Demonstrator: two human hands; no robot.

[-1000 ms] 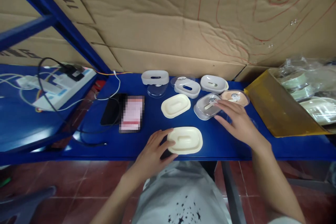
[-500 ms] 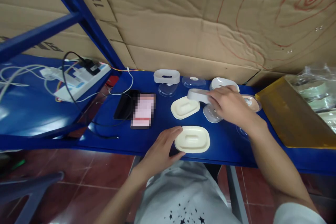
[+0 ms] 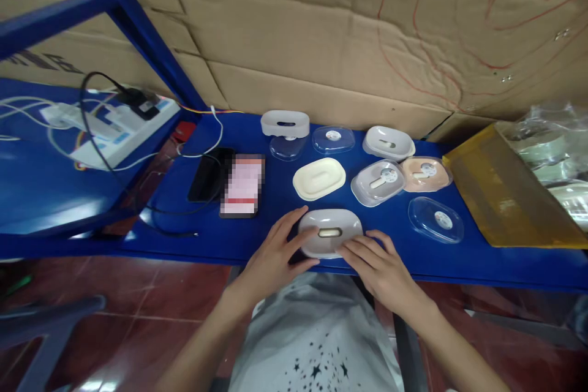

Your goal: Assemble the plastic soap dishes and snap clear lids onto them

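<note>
A pale grey oval soap dish tray [image 3: 316, 247] lies at the table's front edge, with a cream ridge showing through its centre slot. My left hand [image 3: 275, 251] grips its left end, one finger reaching over the tray and the thumb at the near side. At the right end, my right hand [image 3: 374, 263] holds the rim with fingers bent over it. Behind the tray sits a cream oval base [image 3: 319, 179] with a raised middle ridge. To its right are a grey soap dish under a clear lid [image 3: 377, 182] and a peach soap dish [image 3: 427, 174].
Farther back stand two more pale trays, one on edge [image 3: 285, 124] and one flat [image 3: 388, 142]. Clear lids [image 3: 333, 139] lie about. A phone [image 3: 242, 187] is at left, near a power strip [image 3: 124, 138] with cables. A taped carton [image 3: 509, 190] borders the right.
My right hand has brought a grey tray from the back to the front, and it now covers the cream base there. My left hand has stayed at that base's left end.
</note>
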